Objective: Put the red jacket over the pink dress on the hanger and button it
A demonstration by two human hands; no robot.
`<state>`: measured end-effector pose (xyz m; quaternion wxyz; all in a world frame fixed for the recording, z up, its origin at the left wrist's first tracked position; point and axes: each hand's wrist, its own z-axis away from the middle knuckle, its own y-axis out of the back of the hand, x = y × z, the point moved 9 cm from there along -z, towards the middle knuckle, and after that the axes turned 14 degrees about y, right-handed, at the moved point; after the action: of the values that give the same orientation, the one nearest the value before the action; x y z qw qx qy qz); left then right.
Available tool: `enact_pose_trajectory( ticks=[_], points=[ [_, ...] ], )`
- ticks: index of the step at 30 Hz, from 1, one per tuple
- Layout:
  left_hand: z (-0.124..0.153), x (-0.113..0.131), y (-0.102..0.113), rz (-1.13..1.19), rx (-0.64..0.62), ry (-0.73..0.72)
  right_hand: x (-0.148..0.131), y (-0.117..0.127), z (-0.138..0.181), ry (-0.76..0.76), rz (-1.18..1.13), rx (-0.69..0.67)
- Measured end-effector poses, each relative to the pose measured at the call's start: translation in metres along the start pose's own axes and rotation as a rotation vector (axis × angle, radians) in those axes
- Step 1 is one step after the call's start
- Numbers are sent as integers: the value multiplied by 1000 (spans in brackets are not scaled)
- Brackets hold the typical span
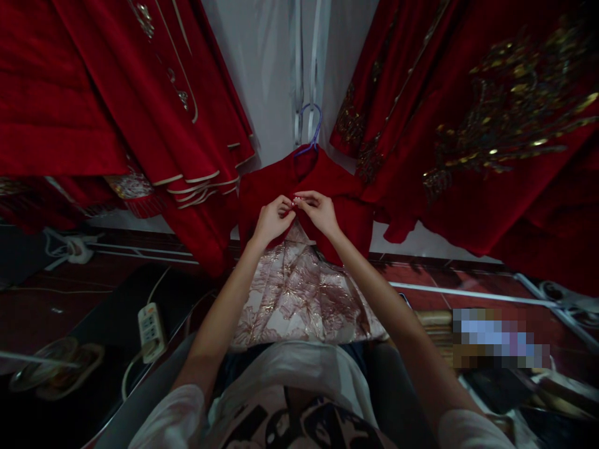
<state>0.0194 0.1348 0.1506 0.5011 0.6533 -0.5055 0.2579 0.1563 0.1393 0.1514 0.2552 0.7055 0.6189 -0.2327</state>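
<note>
A short red jacket (349, 221) hangs in front of me on a purple hanger (317, 128). At its front opening, my left hand (275, 219) and my right hand (321, 212) meet, fingertips pinched together on the front edge. Small shiny pinkish spots show between the fingertips; whether these are nails or a fastener I cannot tell. Below the jacket, a pale pink brocade skirt (299, 293) with a floral pattern spreads down to my lap.
Red garments (187, 81) with pale trim hang at left; red garments with gold sequins (510, 112) hang at right. A power strip (152, 330) lies on a dark surface at lower left, near sandals (70, 371). White rack bars (468, 292) run low near the floor.
</note>
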Motion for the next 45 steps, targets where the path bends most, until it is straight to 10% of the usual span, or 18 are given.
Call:
enact_pose_trajectory(
  ticks=[22,27,35,45],
  points=[
    [-15,25,-20,-207,-218,-183,13,5,-5,-88,-44,-142],
    [-11,-7,-24,106,-131,-15,15,11,5,-46,2,-10],
    [19,-61,-47,375,-158,250,12,30,45,-6,479,-168],
    [54,-34,-101,338,-473,159,8,57,56,-416,-318,58]
  ],
)
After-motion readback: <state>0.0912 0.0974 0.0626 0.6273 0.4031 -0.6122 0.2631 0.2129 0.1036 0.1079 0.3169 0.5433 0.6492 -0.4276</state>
